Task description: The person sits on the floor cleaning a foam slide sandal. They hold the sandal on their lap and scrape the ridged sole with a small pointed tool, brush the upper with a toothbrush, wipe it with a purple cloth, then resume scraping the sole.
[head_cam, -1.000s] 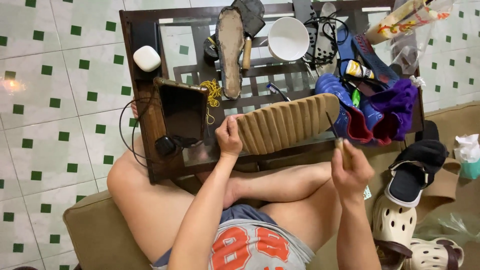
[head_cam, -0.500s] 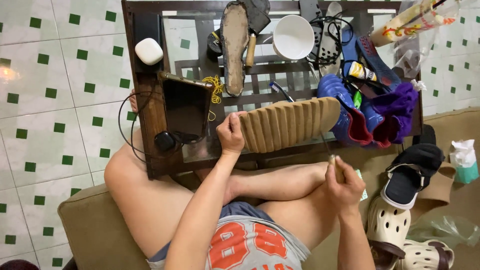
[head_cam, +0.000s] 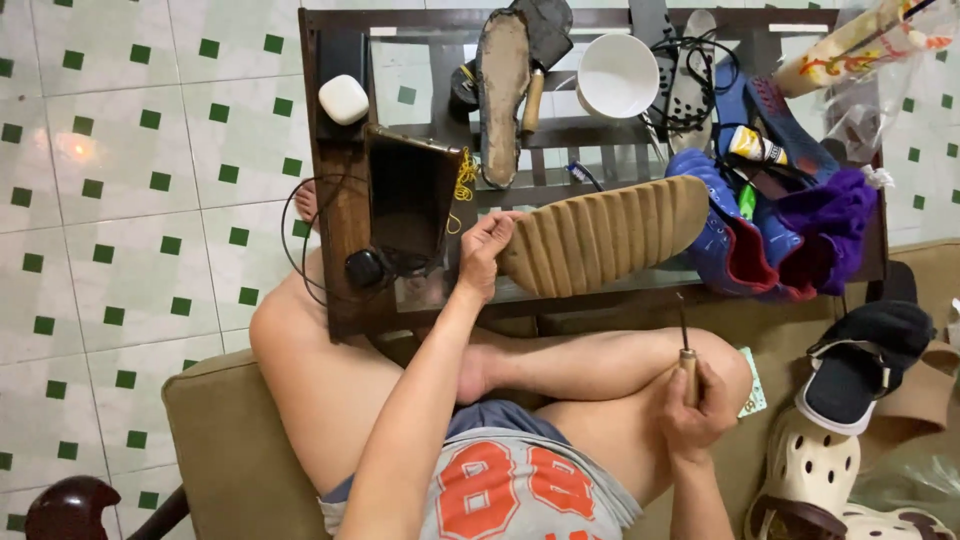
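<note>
Left hand (head_cam: 487,250) grip clenched on tan ribbed rubber shoe sole (head_cam: 603,235), tread up over the dark glass-topped counter (head_cam: 340,200). Right hand (head_cam: 697,400) grasps wooden-handled awl (head_cam: 686,350). Judgement: brace sole firmly; keep point away from thigh.

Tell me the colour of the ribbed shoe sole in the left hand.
Tan shoe sole, clearest in the head view.

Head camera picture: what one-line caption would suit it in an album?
Seated at a glass-topped table, the left hand grips a tan ridged shoe sole; the right hand holds a wooden-handled awl.
</note>
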